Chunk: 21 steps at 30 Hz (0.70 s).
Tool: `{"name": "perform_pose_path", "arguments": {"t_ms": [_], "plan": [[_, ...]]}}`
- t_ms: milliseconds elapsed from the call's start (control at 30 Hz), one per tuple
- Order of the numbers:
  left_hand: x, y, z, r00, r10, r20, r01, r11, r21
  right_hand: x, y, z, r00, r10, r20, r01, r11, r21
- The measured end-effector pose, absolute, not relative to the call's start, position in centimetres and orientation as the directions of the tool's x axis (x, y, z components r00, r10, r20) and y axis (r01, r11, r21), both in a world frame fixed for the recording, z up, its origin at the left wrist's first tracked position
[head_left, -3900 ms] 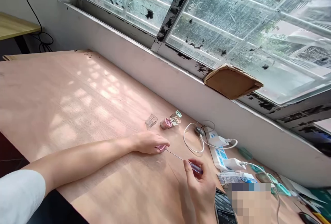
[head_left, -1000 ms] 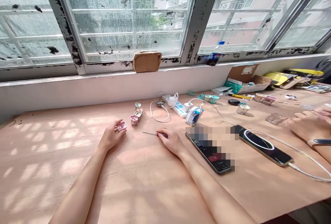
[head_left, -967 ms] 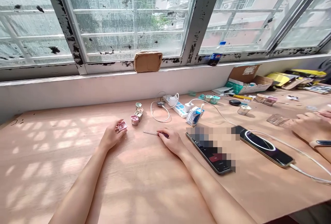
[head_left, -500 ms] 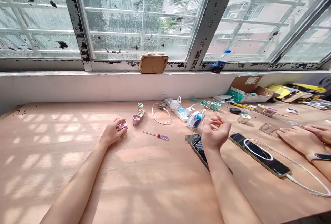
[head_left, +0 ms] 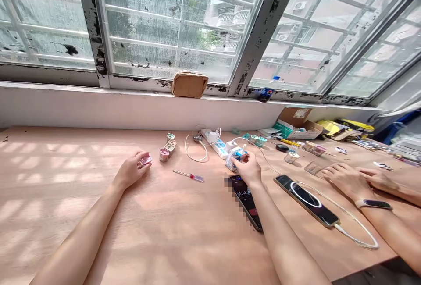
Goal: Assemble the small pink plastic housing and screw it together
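My left hand [head_left: 130, 172] rests on the wooden table [head_left: 49, 197] with its fingers closed on a small pink plastic part [head_left: 145, 160]. My right hand [head_left: 249, 169] reaches over a black phone [head_left: 246, 200] and grips a small blue-and-white drink carton [head_left: 235, 157] with a straw. A thin screwdriver with a red-and-blue handle [head_left: 190, 175] lies loose on the table between my hands. Several small pink, beige and green parts [head_left: 166, 148] stand in a row just beyond my left hand.
A white power strip with chargers and a looped cable [head_left: 214, 142] lies behind the carton. Another person's hands [head_left: 345, 177] rest at the right beside a second phone on a charging cable [head_left: 305, 200]. Boxes and clutter [head_left: 297, 123] fill the far right; a cardboard piece [head_left: 189, 84] sits on the window ledge.
My right hand let go of the screwdriver, lifted away to the right and now grips the drink carton. My left hand has kept hold of the pink part.
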<state>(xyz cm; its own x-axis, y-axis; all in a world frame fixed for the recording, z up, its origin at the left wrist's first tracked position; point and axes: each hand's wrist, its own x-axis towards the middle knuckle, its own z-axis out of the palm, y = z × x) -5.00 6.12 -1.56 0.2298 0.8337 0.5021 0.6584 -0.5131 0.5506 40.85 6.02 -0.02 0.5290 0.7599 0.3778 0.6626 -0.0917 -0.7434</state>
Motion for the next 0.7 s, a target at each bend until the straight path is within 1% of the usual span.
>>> {"name": "perform_pose_path", "arguments": {"t_ms": [100, 167, 267, 367, 433, 500, 633, 700], "plan": [[-5.1, 6.3, -1.8, 0.224, 0.831, 0.509, 0.674, -0.51, 0.535, 37.8, 4.2, 1.4, 0.526, 0.704, 0.478, 0.642, 0.04, -0.765], [-5.1, 6.4, -1.9, 0.226, 0.824, 0.52, 0.681, -0.515, 0.521, 35.1, 2.9, 2.2, 0.484, 0.683, 0.547, 0.617, 0.177, -0.767], [-5.0, 6.4, -1.9, 0.231, 0.811, 0.538, 0.701, -0.522, 0.485, 30.4, 0.8, 3.3, 0.384, 0.713, 0.587, 0.468, 0.397, -0.789], [-5.0, 6.3, -1.8, 0.244, 0.807, 0.538, 0.725, -0.52, 0.451, 25.7, -1.6, 4.0, 0.277, 0.695, 0.663, 0.326, 0.581, -0.746], [-4.9, 6.2, -1.7, 0.252, 0.803, 0.541, 0.734, -0.522, 0.434, 23.2, -3.2, 3.8, 0.18, 0.709, 0.682, 0.274, 0.63, -0.727], [-4.9, 6.2, -1.7, 0.253, 0.8, 0.545, 0.741, -0.522, 0.423, 21.4, -4.6, 3.1, 0.074, 0.7, 0.71, 0.265, 0.672, -0.691], [-4.8, 6.1, -1.7, 0.247, 0.791, 0.56, 0.737, -0.528, 0.421, 19.7, -6.6, 1.5, -0.095, 0.589, 0.803, 0.3, 0.786, -0.541], [-4.7, 6.2, -1.7, 0.242, 0.788, 0.567, 0.734, -0.53, 0.424, 19.5, -7.2, 1.3, -0.172, 0.556, 0.813, 0.305, 0.815, -0.493]]}}
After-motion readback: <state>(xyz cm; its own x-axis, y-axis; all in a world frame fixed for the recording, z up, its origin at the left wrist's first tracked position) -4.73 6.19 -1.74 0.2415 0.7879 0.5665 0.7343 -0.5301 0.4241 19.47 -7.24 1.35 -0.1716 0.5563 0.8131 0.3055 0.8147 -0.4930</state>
